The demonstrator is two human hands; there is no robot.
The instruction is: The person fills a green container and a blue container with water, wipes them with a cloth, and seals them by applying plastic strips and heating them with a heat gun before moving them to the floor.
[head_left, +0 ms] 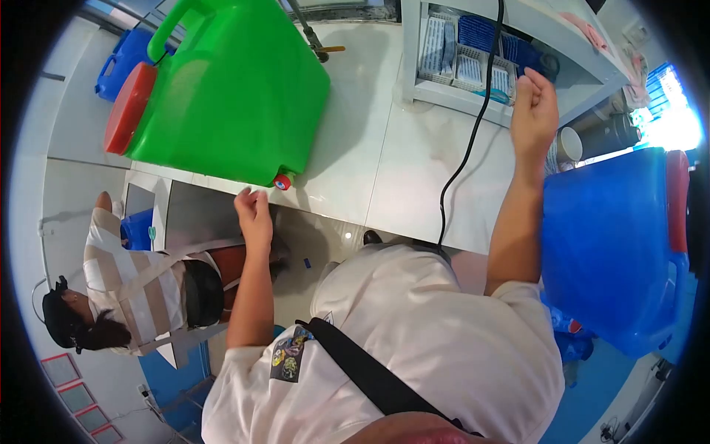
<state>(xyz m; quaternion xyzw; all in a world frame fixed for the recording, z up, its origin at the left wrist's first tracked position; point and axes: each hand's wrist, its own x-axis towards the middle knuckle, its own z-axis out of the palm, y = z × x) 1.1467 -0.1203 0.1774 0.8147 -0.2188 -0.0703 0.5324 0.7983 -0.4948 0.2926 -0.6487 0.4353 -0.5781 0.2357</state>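
My left hand [254, 214] is raised at the counter's front edge, just below and left of the red spout cap [282, 182] of a large green container [229, 96]. Its fingers are curled together, and whatever they may hold is too small to make out. Further right, my right hand [534, 111] is held up in front of a white shelf unit [444, 95], with its fingers bent inward. Behind it in the shelf are small baskets [470, 68] with packets. Whether that hand holds anything is hidden. A black cable [473, 140] hangs between my hands.
The white counter [355, 148] spans the front. A big blue container [606, 244] with a red lid stands close at my right; a smaller blue one [124, 63] is at the upper left. Another person [140, 288] is at the left. A dark cylinder [606, 137] lies behind my right arm.
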